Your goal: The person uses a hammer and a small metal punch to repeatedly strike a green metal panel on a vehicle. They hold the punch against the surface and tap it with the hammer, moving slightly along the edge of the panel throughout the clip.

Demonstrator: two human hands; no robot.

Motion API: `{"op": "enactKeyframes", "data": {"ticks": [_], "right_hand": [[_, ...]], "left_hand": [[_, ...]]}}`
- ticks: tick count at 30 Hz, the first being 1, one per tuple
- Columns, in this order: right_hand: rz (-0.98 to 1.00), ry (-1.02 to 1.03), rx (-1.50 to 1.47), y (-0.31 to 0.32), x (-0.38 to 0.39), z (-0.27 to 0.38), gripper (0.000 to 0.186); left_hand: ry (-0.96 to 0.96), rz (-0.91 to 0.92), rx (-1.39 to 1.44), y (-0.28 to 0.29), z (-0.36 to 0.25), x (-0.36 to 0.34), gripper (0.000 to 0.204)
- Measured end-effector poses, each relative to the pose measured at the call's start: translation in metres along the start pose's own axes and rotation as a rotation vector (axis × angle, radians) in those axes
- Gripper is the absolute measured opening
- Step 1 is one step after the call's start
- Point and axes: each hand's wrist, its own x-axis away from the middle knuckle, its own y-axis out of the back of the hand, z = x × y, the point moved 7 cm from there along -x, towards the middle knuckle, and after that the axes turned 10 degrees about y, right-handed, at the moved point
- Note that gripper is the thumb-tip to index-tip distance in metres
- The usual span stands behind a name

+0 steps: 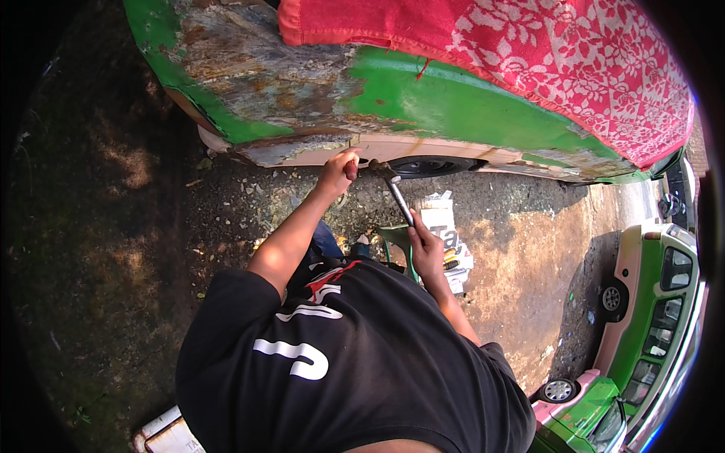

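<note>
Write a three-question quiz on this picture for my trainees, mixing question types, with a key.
1. True or false: a red cloth with a pale floral pattern is draped over a green-and-pink vehicle with patchy paint.

2. Which hand grips the hammer with a straight metal shaft?

3. What does the left hand hold?
A) a blue sponge
B) an object with a reddish-brown, rounded end
C) a white cup

Key:
1. True.
2. The right hand.
3. B.
</note>
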Motion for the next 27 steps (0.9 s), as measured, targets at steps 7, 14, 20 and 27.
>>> {"op": "enactKeyframes", "data": {"ticks": [7, 14, 20, 27], "right_hand": [[-0.049, 0.233, 0.055, -0.002, 0.000, 0.013, 0.039], [0.005, 0.147, 0.189, -0.013, -0.013, 0.002, 0.042], [0.028, 0.314, 0.200, -0.012, -0.013, 0.016, 0.040], [-0.014, 0.313, 0.102, -0.018, -0.003, 0.021, 0.040]], "left_hand": [[0.055, -0.009, -0.016, 0.000, -0.002, -0.005, 0.015], [0.207, 0.086, 0.055, -0.006, 0.016, -0.004, 0.014], [0.447, 0.110, 0.681, -0.015, 0.044, -0.013, 0.014], [0.371, 0.069, 0.482, -0.006, 0.033, -0.012, 0.005]]}}
